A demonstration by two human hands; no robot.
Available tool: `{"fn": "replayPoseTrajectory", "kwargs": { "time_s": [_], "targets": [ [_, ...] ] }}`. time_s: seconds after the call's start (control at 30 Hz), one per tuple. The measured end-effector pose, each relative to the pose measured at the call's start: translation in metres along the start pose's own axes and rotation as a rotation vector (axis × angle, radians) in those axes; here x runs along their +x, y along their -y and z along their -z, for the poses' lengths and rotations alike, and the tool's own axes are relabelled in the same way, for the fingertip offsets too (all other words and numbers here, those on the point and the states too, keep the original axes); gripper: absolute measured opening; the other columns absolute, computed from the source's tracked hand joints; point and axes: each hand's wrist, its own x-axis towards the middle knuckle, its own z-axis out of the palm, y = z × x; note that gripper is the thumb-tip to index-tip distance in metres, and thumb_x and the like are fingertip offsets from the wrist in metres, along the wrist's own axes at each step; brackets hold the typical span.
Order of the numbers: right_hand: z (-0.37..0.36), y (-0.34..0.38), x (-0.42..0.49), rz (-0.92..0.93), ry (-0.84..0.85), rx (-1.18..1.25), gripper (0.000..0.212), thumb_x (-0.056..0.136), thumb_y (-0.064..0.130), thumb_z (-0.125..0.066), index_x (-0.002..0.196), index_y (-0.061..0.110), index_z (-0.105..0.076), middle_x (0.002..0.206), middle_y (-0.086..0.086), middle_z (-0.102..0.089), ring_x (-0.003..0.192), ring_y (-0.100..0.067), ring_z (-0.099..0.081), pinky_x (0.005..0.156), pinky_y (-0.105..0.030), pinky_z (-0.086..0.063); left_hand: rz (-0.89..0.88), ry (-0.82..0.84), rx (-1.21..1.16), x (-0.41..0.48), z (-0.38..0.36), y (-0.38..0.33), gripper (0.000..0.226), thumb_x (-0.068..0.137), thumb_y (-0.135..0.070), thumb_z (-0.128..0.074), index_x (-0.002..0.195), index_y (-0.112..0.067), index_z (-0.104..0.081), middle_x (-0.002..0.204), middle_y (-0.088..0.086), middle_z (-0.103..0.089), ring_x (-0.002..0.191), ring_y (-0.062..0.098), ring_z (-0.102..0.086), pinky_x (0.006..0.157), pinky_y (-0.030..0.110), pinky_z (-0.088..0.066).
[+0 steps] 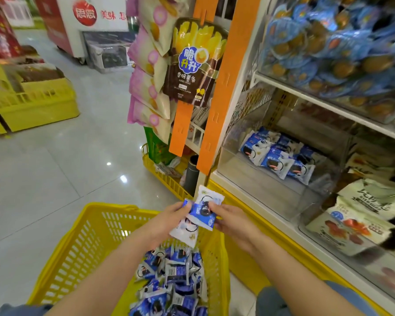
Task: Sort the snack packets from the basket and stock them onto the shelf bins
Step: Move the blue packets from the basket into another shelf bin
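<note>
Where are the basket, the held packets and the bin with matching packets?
basket [87, 242]: head view, slotted left wall.
held packets [202, 213]: head view, blue front of top packet.
bin [255, 184]: head view, bare clear floor.

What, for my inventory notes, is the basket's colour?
The basket is yellow, with slotted walls; the head view shows it best.

The basket [89, 236] sits on the floor with a heap of snack packets [171, 281] in its right side. Above its far right corner, the left hand [167, 222] and right hand [230, 220] grip the held packets [200, 213] between them. Right of the basket stands the shelf bin [260, 185], with stocked packets [281, 156] at its back.
</note>
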Motion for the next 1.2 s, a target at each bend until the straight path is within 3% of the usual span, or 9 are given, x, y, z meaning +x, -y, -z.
{"fn": "replayPoseTrajectory", "kwargs": {
  "time_s": [0.2,0.3,0.37,0.47,0.57,0.8,1.0,1.1,1.2],
  "targets": [
    [0.005,0.015,-0.014,0.138,-0.046,0.067,0.032,0.085,0.02,-0.065,0.112,0.008,-0.054,0.104,-0.011,-0.07,0.084,-0.016,-0.07,0.068,-0.022,-0.058,-0.149,-0.149,-0.087,-0.001,-0.011,-0.016,0.028,0.094,-0.034,-0.051,0.117,-0.02,-0.056,0.107,0.004,-0.069,0.095,0.019,-0.065,0.078,0.03,-0.05],
    [0.01,0.025,-0.021,0.164,0.013,-0.233,0.036,0.081,0.025,-0.07,0.112,0.014,-0.054,0.098,-0.001,-0.069,0.078,-0.005,-0.068,0.063,-0.015,-0.054,-0.285,-0.201,0.058,0.0,-0.005,-0.022,0.016,0.095,-0.022,-0.051,0.11,-0.02,-0.057,0.101,0.001,-0.069,0.085,0.009,-0.066,0.066,0.018,-0.052],
    [0.013,0.031,-0.026,0.179,0.1,-0.421,0.017,0.083,0.028,-0.067,0.097,0.021,-0.059,0.084,0.01,-0.068,0.066,0.005,-0.064,0.056,-0.009,-0.048,-0.386,-0.21,0.195,-0.002,0.0,-0.026,0.009,0.095,-0.018,-0.052,0.1,-0.023,-0.057,0.091,-0.004,-0.069,0.076,0.006,-0.066,0.06,0.015,-0.051],
    [0.012,0.034,-0.029,0.166,0.19,-0.476,0.011,0.09,0.034,-0.055,0.091,0.024,-0.061,0.079,0.012,-0.067,0.063,0.006,-0.062,0.056,-0.008,-0.045,-0.51,-0.219,0.331,-0.005,0.003,-0.027,0.012,0.093,-0.018,-0.054,0.091,-0.029,-0.056,0.081,-0.003,-0.067,0.072,0.016,-0.064,0.06,0.024,-0.05],
    [0.012,0.036,-0.026,0.231,0.108,-0.478,0.012,0.088,0.03,-0.061,0.097,0.022,-0.062,0.081,0.009,-0.069,0.066,0.002,-0.065,0.058,-0.01,-0.047,-0.555,-0.233,0.402,-0.006,0.004,-0.028,0.003,0.093,-0.023,-0.055,0.095,-0.024,-0.057,0.084,0.002,-0.068,0.074,0.018,-0.065,0.064,0.035,-0.052],
    [0.029,0.072,-0.019,0.265,0.052,-0.523,0.009,0.084,0.027,-0.064,0.092,0.024,-0.069,0.083,0.004,-0.073,0.071,-0.007,-0.066,0.065,-0.018,-0.05,-0.572,-0.286,0.231,0.001,0.001,-0.047,0.012,0.092,-0.02,-0.055,0.103,-0.015,-0.058,0.091,0.002,-0.066,0.078,0.012,-0.061,0.066,0.018,-0.046],
    [0.079,0.131,0.018,0.411,-0.322,-0.303,0.021,0.089,0.024,-0.06,0.102,0.009,-0.065,0.081,0.002,-0.071,0.068,-0.005,-0.066,0.057,-0.014,-0.052,-0.538,-0.366,0.046,0.015,0.001,-0.056,0.019,0.093,-0.021,-0.054,0.107,-0.009,-0.059,0.09,0.004,-0.065,0.072,0.001,-0.058,0.056,0.006,-0.042],
    [0.098,0.14,0.05,0.41,-0.546,-0.458,0.03,0.087,0.021,-0.064,0.109,0.001,-0.062,0.089,-0.005,-0.066,0.072,-0.01,-0.062,0.056,-0.016,-0.05,-0.56,-0.367,0.021,0.024,-0.004,-0.059,0.016,0.092,-0.022,-0.056,0.103,-0.011,-0.061,0.087,0.002,-0.066,0.068,-0.003,-0.059,0.057,0.008,-0.044],
    [0.106,0.137,0.078,0.384,-0.642,-0.762,0.044,0.085,0.023,-0.068,0.119,-0.002,-0.059,0.113,-0.014,-0.062,0.099,-0.024,-0.06,0.08,-0.029,-0.048,-0.536,-0.371,0.024,0.034,-0.009,-0.061,0.014,0.092,-0.023,-0.055,0.1,-0.013,-0.06,0.089,0.003,-0.065,0.077,0.007,-0.06,0.063,0.015,-0.046]
  ]
}}
